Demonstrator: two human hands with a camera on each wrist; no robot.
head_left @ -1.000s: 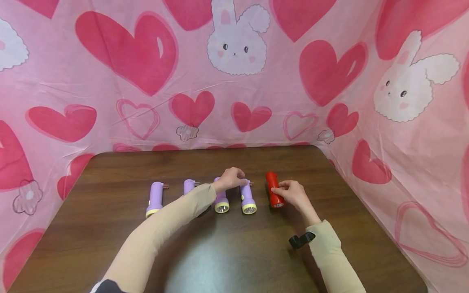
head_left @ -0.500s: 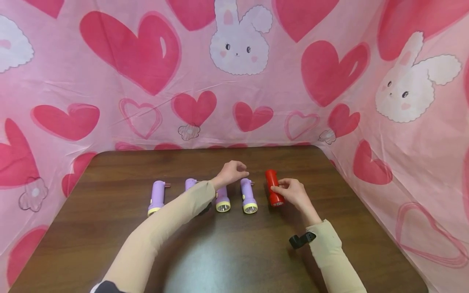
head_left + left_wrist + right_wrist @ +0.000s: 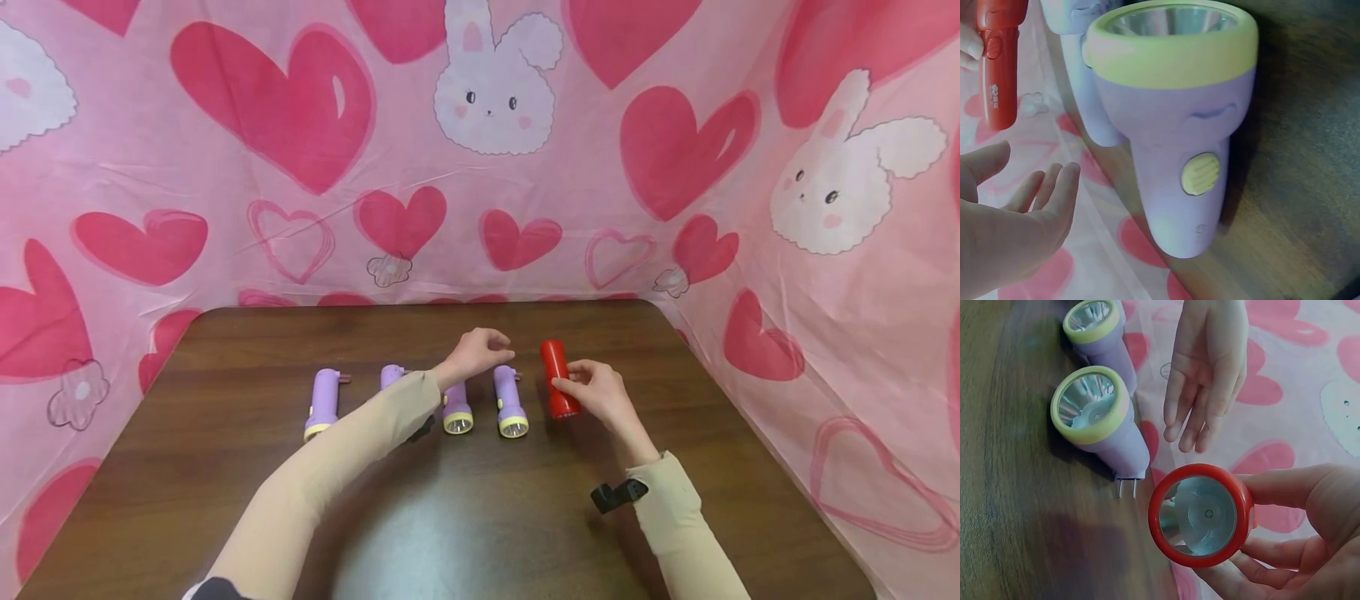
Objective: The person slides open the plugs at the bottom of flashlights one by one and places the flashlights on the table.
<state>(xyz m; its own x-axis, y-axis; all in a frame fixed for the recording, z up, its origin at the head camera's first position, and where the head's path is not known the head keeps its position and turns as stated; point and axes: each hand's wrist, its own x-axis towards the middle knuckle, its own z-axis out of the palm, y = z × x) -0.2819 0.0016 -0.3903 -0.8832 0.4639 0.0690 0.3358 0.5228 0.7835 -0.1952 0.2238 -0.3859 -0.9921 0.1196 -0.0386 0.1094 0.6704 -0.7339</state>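
In the head view my right hand [image 3: 602,396] pinches a red flashlight [image 3: 556,375] between thumb and fingers, its lens toward me. The right wrist view shows that red lens [image 3: 1200,515] head-on, with the fingers along one side. My left hand [image 3: 474,354] hovers behind the rightmost purple flashlight [image 3: 510,400], fingers loosely bent with nothing in them. In the left wrist view the left hand [image 3: 1019,215] is apart from the large purple flashlight [image 3: 1175,137] with its yellow rim and switch. Metal plug prongs [image 3: 1127,489] stick out of one purple flashlight.
Several purple flashlights stand in a row on the brown wooden table [image 3: 480,517]; the leftmost [image 3: 324,400] is partly hidden by the left sleeve [image 3: 330,467], as is its neighbour [image 3: 391,376]. A pink curtain [image 3: 525,192] with hearts and rabbits borders the table's back and sides.
My left hand has moved up, away from the rightmost purple flashlight. The right hand has shifted the red flashlight slightly up and left in the head view. The purple flashlights remain in their row.
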